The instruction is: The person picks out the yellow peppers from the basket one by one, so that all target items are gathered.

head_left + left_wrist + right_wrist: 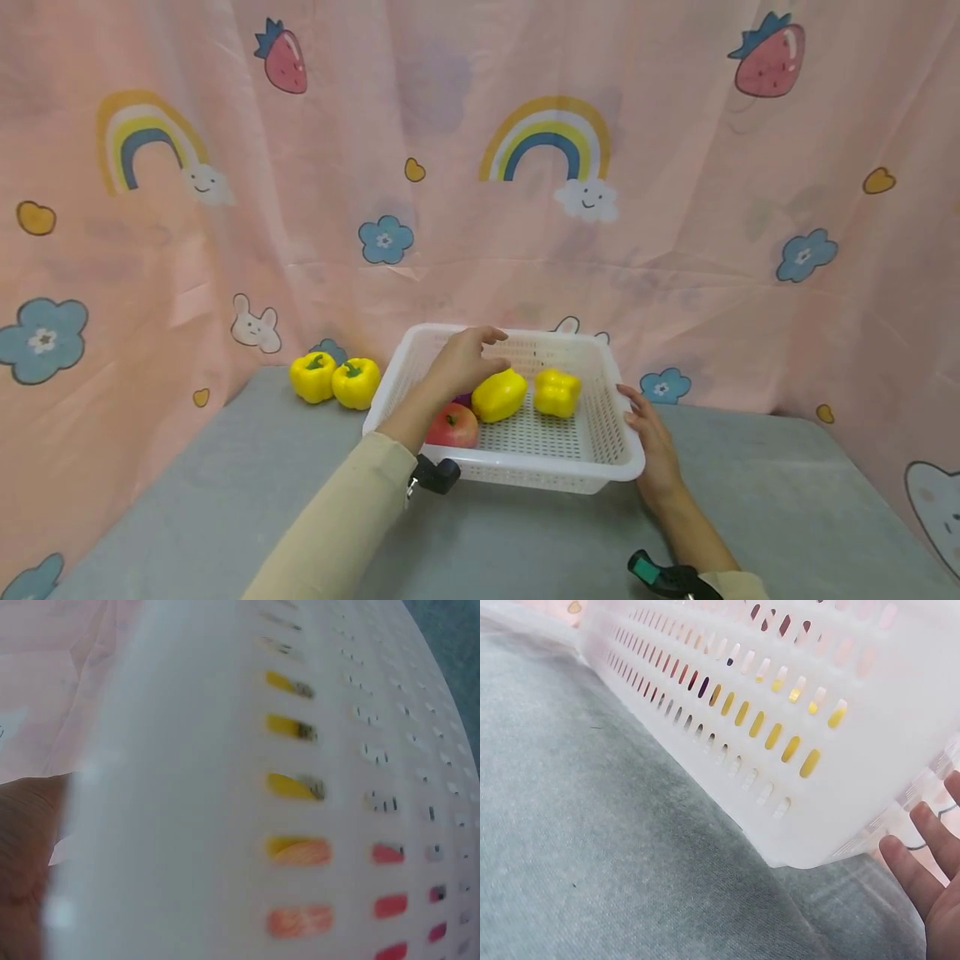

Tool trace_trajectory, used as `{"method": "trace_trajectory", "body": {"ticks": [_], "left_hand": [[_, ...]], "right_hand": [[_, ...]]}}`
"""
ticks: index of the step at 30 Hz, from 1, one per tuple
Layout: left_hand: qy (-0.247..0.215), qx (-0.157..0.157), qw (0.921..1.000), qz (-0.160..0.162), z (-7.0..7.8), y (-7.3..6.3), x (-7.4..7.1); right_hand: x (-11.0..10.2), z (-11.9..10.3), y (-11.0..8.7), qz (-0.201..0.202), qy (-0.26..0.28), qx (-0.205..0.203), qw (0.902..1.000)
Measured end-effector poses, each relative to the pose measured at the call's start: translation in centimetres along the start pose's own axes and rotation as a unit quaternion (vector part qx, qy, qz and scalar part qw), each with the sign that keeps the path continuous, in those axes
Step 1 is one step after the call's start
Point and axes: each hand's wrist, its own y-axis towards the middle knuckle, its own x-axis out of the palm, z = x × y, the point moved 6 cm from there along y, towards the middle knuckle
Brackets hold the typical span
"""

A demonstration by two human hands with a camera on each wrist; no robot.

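Observation:
A white plastic basket (532, 468) with slotted walls holds a red apple (453, 427), a yellow bell pepper (498, 396), another yellow bell pepper (557, 393) and something purple (463, 400), mostly covered. My left hand (467, 360) reaches over the basket's near side, thumb and fingers parted, with the thumb right at the top of the left pepper inside. At the basket's right side is my right hand (654, 446), its fingertips by the rim. The right wrist view shows its fingers (911, 866) spread beside the basket's corner. Basket wall (187, 780) fills most of the left wrist view.
Two more yellow bell peppers (312, 377) stand on the grey table (225, 475), just left of the basket. Behind the table hangs a pink printed curtain (465, 275). Black straps with small devices (435, 475) are on both wrists.

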Motion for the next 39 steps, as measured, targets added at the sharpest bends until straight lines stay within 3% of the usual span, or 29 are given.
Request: {"method": "trace_trajectory", "body": {"ticks": [6,13,23,28,39], "left_hand": [[0.016,-0.019,0.9997,-0.004,-0.2,0.3,0.9],[0.013,-0.024,0.9996,-0.008,-0.2,0.3,1.9],[0.056,-0.021,0.9981,-0.014,-1.1,1.3,3.0],[0.099,-0.027,0.9937,-0.047,-1.7,1.4,4.0],[0.141,-0.027,0.9846,-0.099,-1.9,1.0,5.6]], "right_hand": [[0.1,0.1,0.0,0.004,-0.001,0.007,1.0],[0.0,0.2,-0.1,0.009,-0.003,0.012,0.9999],[0.1,0.1,-0.1,0.005,0.002,0.015,0.9999],[0.1,0.0,-0.1,0.004,0.003,0.011,0.9999],[0.0,-0.1,0.0,-0.002,0.015,0.001,0.9999]]}}
